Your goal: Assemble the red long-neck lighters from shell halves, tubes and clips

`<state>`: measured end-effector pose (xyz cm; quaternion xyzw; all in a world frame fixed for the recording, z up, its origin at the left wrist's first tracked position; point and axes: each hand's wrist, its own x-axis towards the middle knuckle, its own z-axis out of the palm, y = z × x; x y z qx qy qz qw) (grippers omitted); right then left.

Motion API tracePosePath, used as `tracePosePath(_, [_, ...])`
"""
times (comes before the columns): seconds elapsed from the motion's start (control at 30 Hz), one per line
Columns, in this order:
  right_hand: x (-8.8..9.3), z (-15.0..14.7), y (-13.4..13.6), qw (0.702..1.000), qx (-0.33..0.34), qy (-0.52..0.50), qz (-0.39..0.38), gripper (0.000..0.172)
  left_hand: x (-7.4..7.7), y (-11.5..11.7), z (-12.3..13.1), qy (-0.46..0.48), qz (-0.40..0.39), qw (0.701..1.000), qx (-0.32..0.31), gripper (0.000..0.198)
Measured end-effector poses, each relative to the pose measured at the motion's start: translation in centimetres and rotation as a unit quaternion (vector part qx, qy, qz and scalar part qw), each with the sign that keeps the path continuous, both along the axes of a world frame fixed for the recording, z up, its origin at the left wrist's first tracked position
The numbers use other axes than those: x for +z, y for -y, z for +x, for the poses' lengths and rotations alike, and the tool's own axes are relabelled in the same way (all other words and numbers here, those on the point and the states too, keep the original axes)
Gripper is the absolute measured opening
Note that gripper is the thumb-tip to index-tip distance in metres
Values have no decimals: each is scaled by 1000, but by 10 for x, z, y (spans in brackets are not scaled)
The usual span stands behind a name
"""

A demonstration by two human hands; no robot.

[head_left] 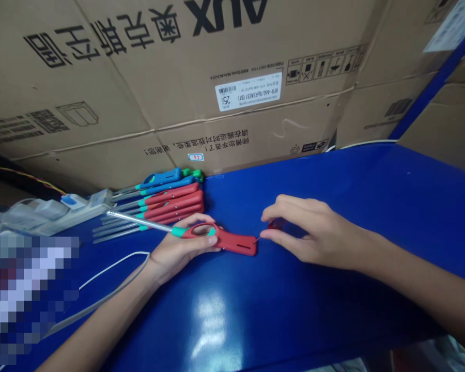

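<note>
My left hand is closed around a red long-nosed gas lighter with a green trigger and a silver barrel pointing to the left. The lighter's butt end faces my right hand, which pinches a small red tool between thumb and fingertips. From the pinch a thin metal tip reaches to the butt of the lighter; whether it enters there, I cannot tell. Most of the tool is hidden by my fingers. Behind my left hand lies a row of other lighters, red, blue and green, barrels to the left.
A large cardboard box stands along the back of the blue table. At the left are a power strip with plugs and adapters, and a white cable near my left forearm. A blurred patch covers the lower left corner.
</note>
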<state>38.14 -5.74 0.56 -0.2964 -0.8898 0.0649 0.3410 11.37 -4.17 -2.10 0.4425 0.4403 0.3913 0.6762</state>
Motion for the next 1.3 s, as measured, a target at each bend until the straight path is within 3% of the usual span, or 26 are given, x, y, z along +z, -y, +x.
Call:
tracePosePath(0.3, [2, -2, 1, 998, -55, 37, 17, 13, -2, -1, -2, 3, -3, 1000, -1, 36])
tracePosePath(0.7, [4, -1, 4, 999, -21, 44, -5, 23, 0, 0, 0, 3, -6, 1000, 0, 35])
tracePosePath(0.87, [6, 1, 5, 998, -33, 41, -35, 8, -1, 0, -1, 0, -5, 1000, 1, 37])
tracePosePath(0.97, [7, 0, 6, 998, -27, 46, -40, 15, -1, -1, -1, 0, -2, 1000, -4, 38])
tracePosePath(1.1, [10, -1, 7, 999, -14, 44, -20, 3, -2, -1, -2, -4, 0, 1000, -4, 38])
tracePosePath(1.3, [10, -1, 5, 998, 35, 18, -47, 21, -4, 1, -4, -3, 7, 1000, -12, 39])
